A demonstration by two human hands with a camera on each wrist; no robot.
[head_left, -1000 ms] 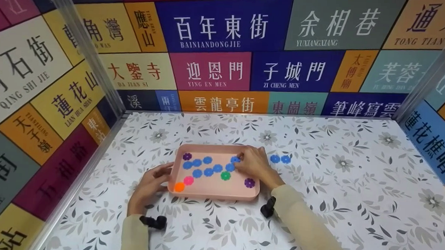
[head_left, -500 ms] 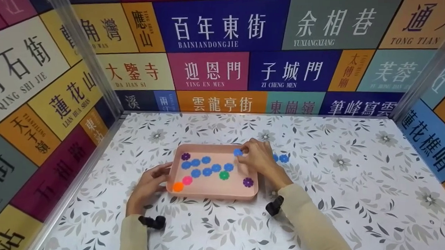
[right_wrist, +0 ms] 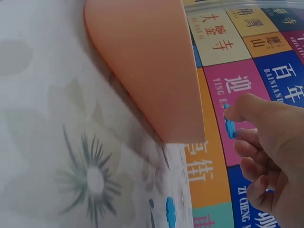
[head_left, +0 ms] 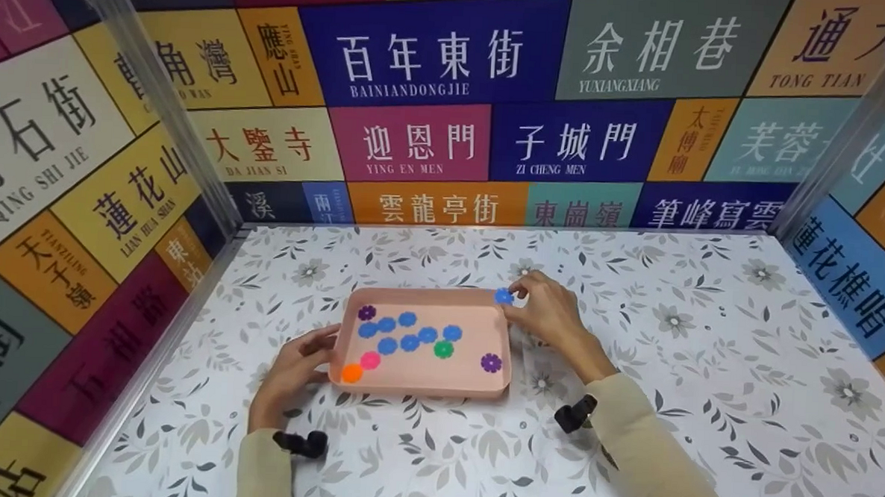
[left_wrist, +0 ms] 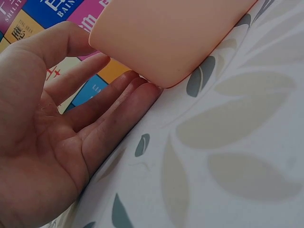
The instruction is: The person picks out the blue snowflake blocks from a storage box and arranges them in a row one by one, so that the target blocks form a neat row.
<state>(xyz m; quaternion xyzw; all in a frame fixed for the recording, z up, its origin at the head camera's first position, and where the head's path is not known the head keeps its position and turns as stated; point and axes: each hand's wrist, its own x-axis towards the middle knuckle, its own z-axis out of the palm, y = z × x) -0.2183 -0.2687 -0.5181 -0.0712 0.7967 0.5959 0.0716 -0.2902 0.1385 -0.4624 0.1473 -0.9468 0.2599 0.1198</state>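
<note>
Pale cloth printed with grey leaves and flowers covers the tabletop (head_left: 418, 456) beneath both hands. Thumb and forefinger of the right hand (head_left: 552, 313) pinch a blue flower piece (head_left: 503, 297) by its edge, just at the far right corner of the pink tray (head_left: 425, 378); that hand's other fingers are curled in behind. Left hand (head_left: 299, 365) fingers are loosely extended and touch the tray's left wall without gripping any piece.

Past the right fingertips, the tray's raised wall stands between them and the pieces inside. Closest within are a blue disc (head_left: 451, 332) and, on the wearer's side of the fingers, a purple disc (head_left: 491, 363) near the right wall. A green disc (head_left: 444, 349) comes next, then six more blue ones strung toward the left fingers. Just over the wall from those left fingers sit an orange disc (head_left: 351, 372) and a pink disc (head_left: 370, 360), with a second purple one (head_left: 366, 313) by the far left corner.

Another blue piece (right_wrist: 170, 212) lies on the cloth near the right hand, which blocks it from the head view. Black wrist cameras (head_left: 303, 443) sit behind the fingers, on beige sleeves (head_left: 658, 452).

Well beyond the fingertips rises a wall of coloured street-name panels (head_left: 417, 143), with clear strips (head_left: 166, 87) along its corners.
</note>
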